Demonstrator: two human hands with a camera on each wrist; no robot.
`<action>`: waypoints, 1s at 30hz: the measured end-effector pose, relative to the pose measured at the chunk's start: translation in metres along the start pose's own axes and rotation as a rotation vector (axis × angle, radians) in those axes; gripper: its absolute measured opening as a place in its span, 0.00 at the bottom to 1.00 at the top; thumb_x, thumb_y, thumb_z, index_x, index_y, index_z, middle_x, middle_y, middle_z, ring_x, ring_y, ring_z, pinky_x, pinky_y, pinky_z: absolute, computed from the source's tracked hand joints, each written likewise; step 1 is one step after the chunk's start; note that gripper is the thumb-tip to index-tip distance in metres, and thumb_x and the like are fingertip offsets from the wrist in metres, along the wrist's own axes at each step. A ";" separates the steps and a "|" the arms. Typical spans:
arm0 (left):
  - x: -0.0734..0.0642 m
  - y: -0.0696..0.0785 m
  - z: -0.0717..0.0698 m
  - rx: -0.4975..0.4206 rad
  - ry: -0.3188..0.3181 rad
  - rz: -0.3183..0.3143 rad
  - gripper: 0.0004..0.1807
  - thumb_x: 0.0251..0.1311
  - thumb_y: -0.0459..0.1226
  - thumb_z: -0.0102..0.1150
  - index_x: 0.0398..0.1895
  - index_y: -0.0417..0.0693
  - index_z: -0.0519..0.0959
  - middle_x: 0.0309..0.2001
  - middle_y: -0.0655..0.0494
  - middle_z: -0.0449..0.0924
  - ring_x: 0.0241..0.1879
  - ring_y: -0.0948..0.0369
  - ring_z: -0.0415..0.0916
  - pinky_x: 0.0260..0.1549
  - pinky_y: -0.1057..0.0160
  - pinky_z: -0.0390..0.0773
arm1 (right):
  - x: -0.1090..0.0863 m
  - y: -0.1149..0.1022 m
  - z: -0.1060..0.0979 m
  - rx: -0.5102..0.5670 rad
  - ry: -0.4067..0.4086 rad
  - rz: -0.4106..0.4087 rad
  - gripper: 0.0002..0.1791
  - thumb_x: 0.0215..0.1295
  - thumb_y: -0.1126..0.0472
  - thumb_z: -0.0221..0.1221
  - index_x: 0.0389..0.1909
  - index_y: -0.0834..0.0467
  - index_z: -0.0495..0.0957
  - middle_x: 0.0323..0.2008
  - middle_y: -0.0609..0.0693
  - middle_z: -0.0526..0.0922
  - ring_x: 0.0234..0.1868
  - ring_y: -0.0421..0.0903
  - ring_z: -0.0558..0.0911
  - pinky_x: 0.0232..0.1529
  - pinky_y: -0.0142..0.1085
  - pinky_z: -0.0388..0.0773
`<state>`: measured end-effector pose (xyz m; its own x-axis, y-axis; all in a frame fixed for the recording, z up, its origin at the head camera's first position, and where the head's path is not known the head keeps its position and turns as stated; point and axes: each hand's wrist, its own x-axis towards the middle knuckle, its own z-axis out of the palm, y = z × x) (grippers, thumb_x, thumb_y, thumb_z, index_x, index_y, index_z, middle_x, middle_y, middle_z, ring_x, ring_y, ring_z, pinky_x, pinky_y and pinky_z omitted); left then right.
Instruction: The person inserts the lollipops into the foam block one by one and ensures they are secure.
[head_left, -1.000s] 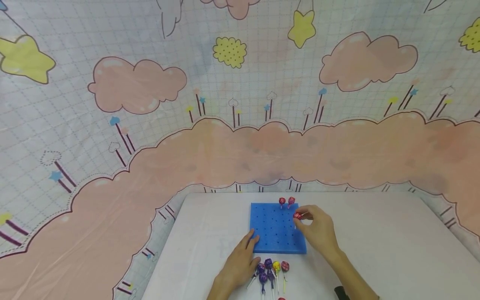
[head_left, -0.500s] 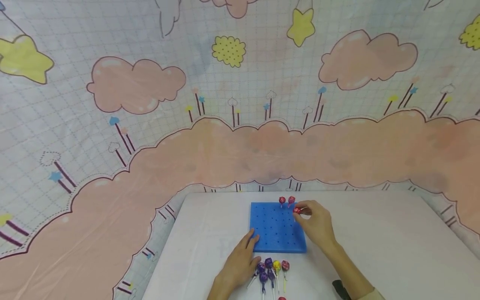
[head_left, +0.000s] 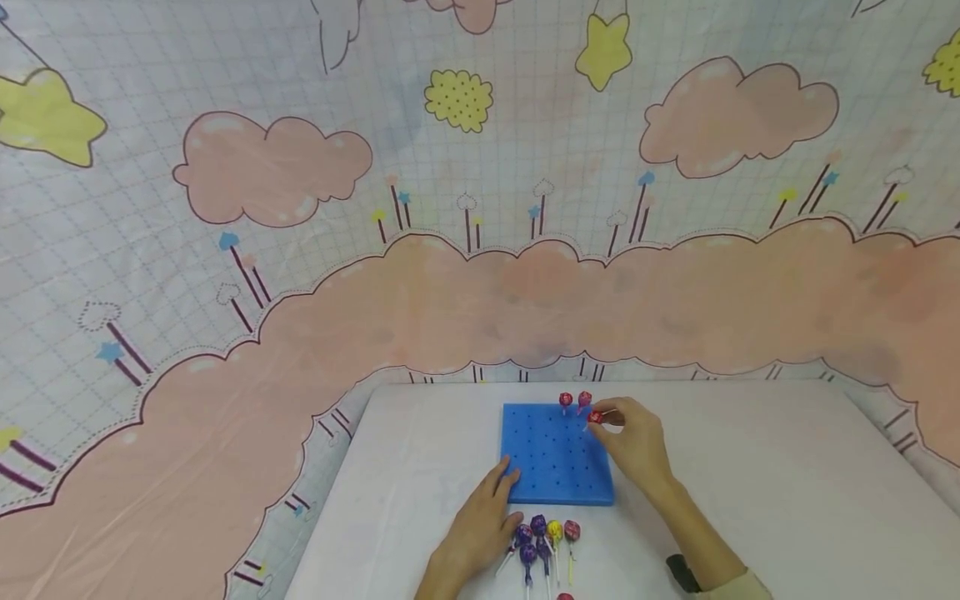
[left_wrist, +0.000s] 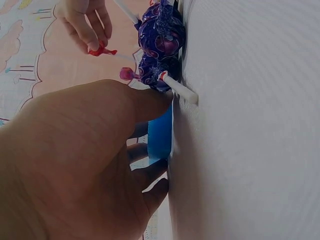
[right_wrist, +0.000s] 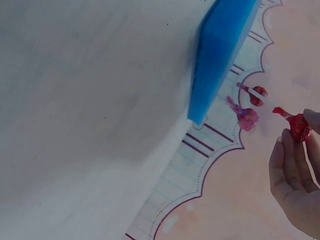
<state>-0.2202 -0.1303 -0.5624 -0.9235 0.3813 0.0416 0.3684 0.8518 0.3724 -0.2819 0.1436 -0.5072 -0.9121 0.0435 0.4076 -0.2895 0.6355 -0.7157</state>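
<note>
"How many lollipops (head_left: 584,398) stand on the blue board (head_left: 551,460)?"
"Two. The right hand (head_left: 637,437) pinches one red lollipop (right_wrist: 299,128) at the board's far right, stick slanting down; the left hand (head_left: 478,531), fingers relaxed, touches its left edge."

A pale backdrop (head_left: 495,150), ruled with a faint dashed grid, rises behind a white table (head_left: 765,475) and also spreads past the table's left and right sides. Two puffy pink clouds (head_left: 742,117) are printed across its upper part, with a yellow star (head_left: 603,50) and a dotted yellow patch (head_left: 459,100) between them; a larger yellow star (head_left: 52,117) meets the left edge. Lower down runs a broad peach band (head_left: 570,308) with a scalloped dark outline. Along its upper edge stand thin dark sticks (head_left: 129,348), some tipped with little blue stars (head_left: 110,352).
</note>
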 end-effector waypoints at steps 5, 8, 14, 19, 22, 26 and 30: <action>0.000 -0.001 -0.002 -0.004 0.007 0.001 0.35 0.75 0.47 0.59 0.80 0.47 0.63 0.83 0.47 0.51 0.79 0.47 0.57 0.74 0.47 0.66 | 0.003 0.001 0.000 -0.011 -0.008 0.003 0.14 0.65 0.64 0.72 0.50 0.59 0.84 0.47 0.55 0.87 0.49 0.55 0.88 0.50 0.50 0.89; 0.000 0.000 -0.004 -0.007 0.010 0.002 0.35 0.75 0.46 0.59 0.80 0.46 0.63 0.83 0.46 0.51 0.79 0.47 0.57 0.74 0.47 0.66 | 0.006 0.001 0.002 -0.017 -0.010 0.009 0.14 0.65 0.64 0.72 0.50 0.59 0.84 0.48 0.56 0.87 0.50 0.56 0.88 0.50 0.50 0.89; -0.002 0.001 -0.006 -0.010 0.002 -0.003 0.35 0.75 0.46 0.60 0.80 0.46 0.63 0.83 0.46 0.51 0.79 0.47 0.58 0.74 0.47 0.66 | 0.011 0.000 0.005 -0.014 -0.016 0.035 0.15 0.65 0.64 0.72 0.51 0.60 0.84 0.48 0.56 0.87 0.50 0.57 0.87 0.50 0.51 0.88; -0.002 0.001 -0.005 -0.018 0.002 0.001 0.35 0.75 0.46 0.60 0.80 0.46 0.63 0.83 0.46 0.51 0.78 0.46 0.58 0.74 0.46 0.66 | 0.014 0.000 0.008 -0.021 0.002 0.026 0.14 0.66 0.64 0.71 0.51 0.60 0.85 0.49 0.58 0.87 0.49 0.57 0.87 0.50 0.51 0.88; -0.002 0.002 -0.005 -0.018 0.000 0.004 0.35 0.75 0.47 0.59 0.80 0.46 0.63 0.83 0.45 0.51 0.78 0.45 0.58 0.74 0.45 0.66 | 0.016 0.002 0.011 -0.028 0.009 0.030 0.14 0.66 0.64 0.71 0.51 0.60 0.85 0.50 0.58 0.86 0.49 0.58 0.87 0.48 0.51 0.89; -0.002 0.003 -0.004 -0.004 -0.010 0.002 0.35 0.75 0.47 0.59 0.80 0.47 0.63 0.83 0.46 0.52 0.78 0.46 0.58 0.73 0.46 0.67 | 0.017 0.004 0.014 -0.031 0.006 0.047 0.13 0.66 0.64 0.71 0.50 0.60 0.85 0.51 0.59 0.85 0.49 0.58 0.87 0.49 0.51 0.89; -0.002 0.003 -0.004 0.004 -0.011 -0.001 0.35 0.75 0.47 0.59 0.80 0.47 0.63 0.82 0.46 0.52 0.78 0.47 0.58 0.74 0.47 0.67 | 0.019 0.006 0.017 -0.018 0.001 0.053 0.13 0.65 0.65 0.72 0.49 0.60 0.85 0.51 0.58 0.84 0.49 0.57 0.87 0.49 0.51 0.89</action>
<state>-0.2177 -0.1303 -0.5579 -0.9229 0.3839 0.0311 0.3676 0.8538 0.3685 -0.3065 0.1349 -0.5134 -0.9257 0.0781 0.3702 -0.2358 0.6461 -0.7259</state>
